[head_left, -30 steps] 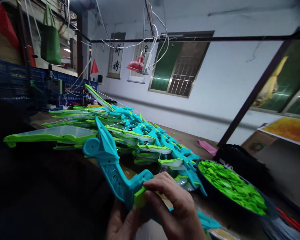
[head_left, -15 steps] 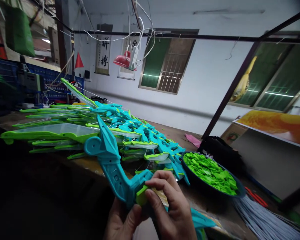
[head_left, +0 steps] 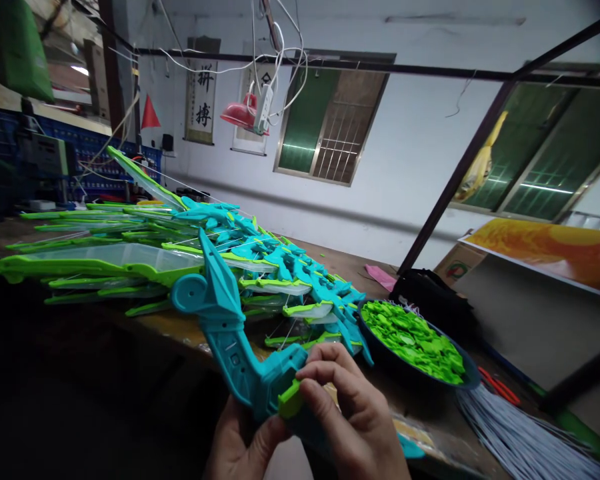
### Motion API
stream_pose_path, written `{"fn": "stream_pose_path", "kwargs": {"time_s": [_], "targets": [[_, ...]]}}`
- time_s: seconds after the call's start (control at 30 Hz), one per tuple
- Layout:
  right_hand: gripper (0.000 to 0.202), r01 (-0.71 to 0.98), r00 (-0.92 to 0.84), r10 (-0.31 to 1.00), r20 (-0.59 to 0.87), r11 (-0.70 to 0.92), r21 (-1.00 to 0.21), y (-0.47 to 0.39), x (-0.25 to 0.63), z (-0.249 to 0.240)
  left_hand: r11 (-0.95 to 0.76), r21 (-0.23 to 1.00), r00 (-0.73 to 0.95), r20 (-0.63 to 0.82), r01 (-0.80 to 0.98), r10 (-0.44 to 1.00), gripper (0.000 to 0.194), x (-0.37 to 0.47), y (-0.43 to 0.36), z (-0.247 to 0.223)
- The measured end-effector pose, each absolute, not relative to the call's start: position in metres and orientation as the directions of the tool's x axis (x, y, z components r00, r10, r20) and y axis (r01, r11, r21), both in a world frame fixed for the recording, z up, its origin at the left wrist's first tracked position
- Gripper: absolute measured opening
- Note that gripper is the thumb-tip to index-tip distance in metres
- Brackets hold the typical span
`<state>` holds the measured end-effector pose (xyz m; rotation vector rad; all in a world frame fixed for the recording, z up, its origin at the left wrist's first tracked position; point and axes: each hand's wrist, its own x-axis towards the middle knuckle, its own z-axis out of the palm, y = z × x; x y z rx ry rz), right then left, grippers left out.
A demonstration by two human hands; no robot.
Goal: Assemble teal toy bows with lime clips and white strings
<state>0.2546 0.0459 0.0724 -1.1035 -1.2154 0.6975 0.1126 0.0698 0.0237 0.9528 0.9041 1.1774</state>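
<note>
A turquoise toy bow [head_left: 237, 360], its bent plastic body tilted up to the left, is gripped from below by my left hand [head_left: 247, 440]. The left thumb presses near its lower side; the other fingers are hidden behind the plastic. My right hand [head_left: 353, 413] pinches a small flat lime-green plastic piece [head_left: 291, 399] between thumb and fingers. That piece sits against the bow's body, at the side near my left thumb. Whether it is seated in the plastic I cannot tell.
Many turquoise and green toy bows [head_left: 280, 260] lie stacked along the workbench. To the right stand a dark basin [head_left: 473, 380] of green pieces [head_left: 415, 340], red-handled scissors [head_left: 499, 387] and a bundle of grey cords [head_left: 525, 433]. A red lamp [head_left: 240, 113] hangs above.
The right hand and the green piece have shifted slightly right, and more of the piece's edge shows. The left hand keeps its hold. The whole view has turned a little.
</note>
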Motion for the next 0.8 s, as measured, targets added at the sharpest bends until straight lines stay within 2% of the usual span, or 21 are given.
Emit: {"fn": "stream_pose_path", "kwargs": {"time_s": [0.2, 0.4, 0.57, 0.67, 0.8], "targets": [[0.018, 0.129, 0.303, 0.892, 0.336, 0.311, -0.942, 0.047, 0.255, 0.066, 0.079, 0.953, 0.147, -0.037, -0.294, 0.988, 0.052, 0.112, 0.069, 0.017], [0.009, 0.401, 0.187, 0.829, 0.527, 0.425, -0.812, 0.05, 0.262, 0.058, 0.089, 0.948, 0.151, -0.044, -0.305, 0.988, 0.053, 0.115, 0.067, 0.02], [0.009, 0.477, 0.276, 0.765, 0.581, 0.416, -0.774, 0.049, 0.246, 0.044, 0.098, 0.937, 0.121, -0.061, -0.334, 0.991, 0.06, 0.119, 0.067, 0.022], [0.024, 0.508, 0.255, 0.768, 0.588, 0.41, -0.757, 0.049, 0.246, 0.038, 0.125, 0.94, 0.092, -0.101, -0.317, 0.991, 0.06, 0.119, 0.066, 0.022], [0.04, 0.55, 0.066, 0.869, 0.491, 0.379, -0.744, 0.048, 0.268, 0.044, 0.109, 0.948, 0.072, -0.091, -0.298, 0.993, 0.061, 0.116, 0.063, 0.023]]}}
